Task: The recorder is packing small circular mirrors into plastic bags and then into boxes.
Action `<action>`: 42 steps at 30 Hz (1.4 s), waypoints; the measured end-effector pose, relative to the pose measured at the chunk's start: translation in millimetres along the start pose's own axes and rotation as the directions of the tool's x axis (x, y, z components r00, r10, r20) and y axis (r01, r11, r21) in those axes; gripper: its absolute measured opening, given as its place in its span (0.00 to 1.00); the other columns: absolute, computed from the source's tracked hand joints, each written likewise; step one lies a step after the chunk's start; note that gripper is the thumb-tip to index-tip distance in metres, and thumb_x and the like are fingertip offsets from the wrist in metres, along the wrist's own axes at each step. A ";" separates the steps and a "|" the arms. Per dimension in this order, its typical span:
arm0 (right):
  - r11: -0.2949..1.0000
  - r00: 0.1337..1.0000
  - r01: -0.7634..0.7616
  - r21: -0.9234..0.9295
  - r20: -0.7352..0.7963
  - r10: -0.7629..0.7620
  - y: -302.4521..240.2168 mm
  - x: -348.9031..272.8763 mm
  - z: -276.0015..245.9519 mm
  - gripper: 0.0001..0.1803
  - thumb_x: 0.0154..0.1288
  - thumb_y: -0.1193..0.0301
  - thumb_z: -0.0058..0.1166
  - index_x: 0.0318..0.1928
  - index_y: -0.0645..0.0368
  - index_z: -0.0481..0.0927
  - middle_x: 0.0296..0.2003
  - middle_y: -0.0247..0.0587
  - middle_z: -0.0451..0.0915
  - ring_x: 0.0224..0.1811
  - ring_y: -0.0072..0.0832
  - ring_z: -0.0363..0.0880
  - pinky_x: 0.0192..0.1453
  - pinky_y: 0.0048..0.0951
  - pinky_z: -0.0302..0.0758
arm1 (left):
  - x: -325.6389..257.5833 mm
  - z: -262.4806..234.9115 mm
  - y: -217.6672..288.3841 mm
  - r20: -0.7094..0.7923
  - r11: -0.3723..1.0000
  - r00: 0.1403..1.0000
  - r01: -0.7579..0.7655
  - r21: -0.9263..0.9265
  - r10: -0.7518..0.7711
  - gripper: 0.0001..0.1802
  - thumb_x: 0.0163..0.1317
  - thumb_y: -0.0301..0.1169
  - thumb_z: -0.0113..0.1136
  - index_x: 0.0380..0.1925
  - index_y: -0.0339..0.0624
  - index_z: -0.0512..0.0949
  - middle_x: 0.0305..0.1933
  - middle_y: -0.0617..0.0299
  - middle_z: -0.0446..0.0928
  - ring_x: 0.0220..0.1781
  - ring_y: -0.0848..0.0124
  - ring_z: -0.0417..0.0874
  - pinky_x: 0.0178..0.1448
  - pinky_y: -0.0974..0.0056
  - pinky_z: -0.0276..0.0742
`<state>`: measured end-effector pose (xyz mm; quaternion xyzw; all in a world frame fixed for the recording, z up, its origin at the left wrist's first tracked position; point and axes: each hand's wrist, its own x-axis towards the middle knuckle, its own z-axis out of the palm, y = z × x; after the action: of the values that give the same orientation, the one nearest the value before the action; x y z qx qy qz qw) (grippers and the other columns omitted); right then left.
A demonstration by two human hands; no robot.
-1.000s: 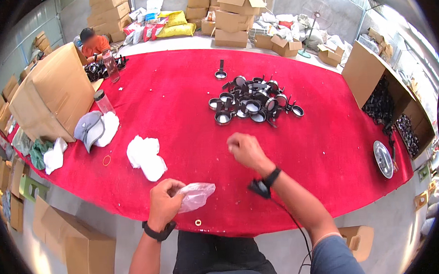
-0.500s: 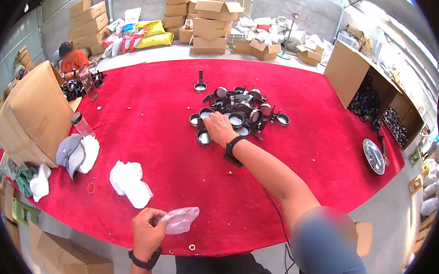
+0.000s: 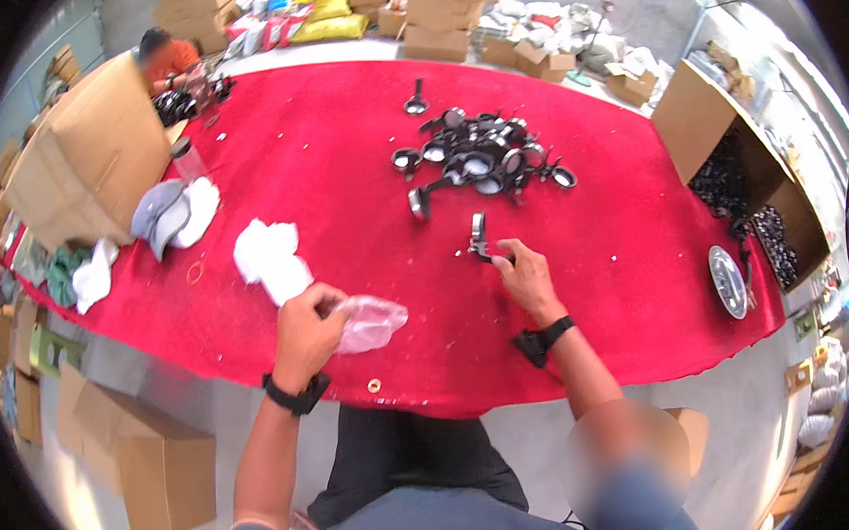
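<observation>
left hand (image 3: 305, 331) holds a clear bag (image 3: 370, 323); right hand (image 3: 528, 277) pinches a black part (image 3: 480, 238).

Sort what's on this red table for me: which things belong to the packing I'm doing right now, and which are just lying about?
In the job:
- left hand holding a clear plastic bag
- right hand gripping a black round-headed part
- pile of black parts
- stack of white bags

Lying about:
- grey cap
- big cardboard box
- round metal plate
- rubber band
</observation>
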<state>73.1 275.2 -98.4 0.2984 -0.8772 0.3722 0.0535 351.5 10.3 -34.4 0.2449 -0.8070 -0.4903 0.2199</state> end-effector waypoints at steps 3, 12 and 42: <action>0.904 0.919 0.376 -0.203 0.207 -0.336 16.1 -16.2 -15.8 0.10 0.76 0.71 0.57 0.52 0.61 0.84 0.36 0.51 0.86 0.41 0.46 0.88 0.46 0.47 0.82 | -1.8 6.0 10.4 -0.013 0.998 0.999 -0.044 -0.035 0.043 0.10 0.63 0.29 0.74 0.35 0.32 0.86 0.26 0.60 0.83 0.29 0.76 0.81 0.36 0.65 0.76; -0.177 0.846 -0.534 0.827 0.524 -0.103 -88.8 -136.6 -11.6 0.10 0.85 0.67 0.52 0.58 0.55 0.77 0.41 0.35 0.79 0.32 0.21 0.72 0.35 0.28 0.72 | -20.2 28.1 31.2 -0.133 0.980 0.971 -0.198 0.008 0.198 0.07 0.68 0.27 0.71 0.36 0.33 0.87 0.26 0.67 0.83 0.28 0.81 0.79 0.34 0.68 0.75; 0.571 0.905 -0.126 0.811 -0.142 0.402 -126.5 -167.5 44.5 0.10 0.85 0.72 0.51 0.56 0.63 0.82 0.34 0.32 0.80 0.34 0.20 0.78 0.38 0.28 0.78 | -57.5 109.9 28.1 0.233 0.856 0.944 -0.088 -0.509 0.236 0.18 0.67 0.29 0.74 0.53 0.35 0.80 0.41 0.63 0.85 0.44 0.75 0.84 0.47 0.63 0.83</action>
<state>286.8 256.8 -104.7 0.0924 -0.6387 0.7639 -0.0021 326.0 131.8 -62.2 0.0376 -0.6964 -0.6892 0.1966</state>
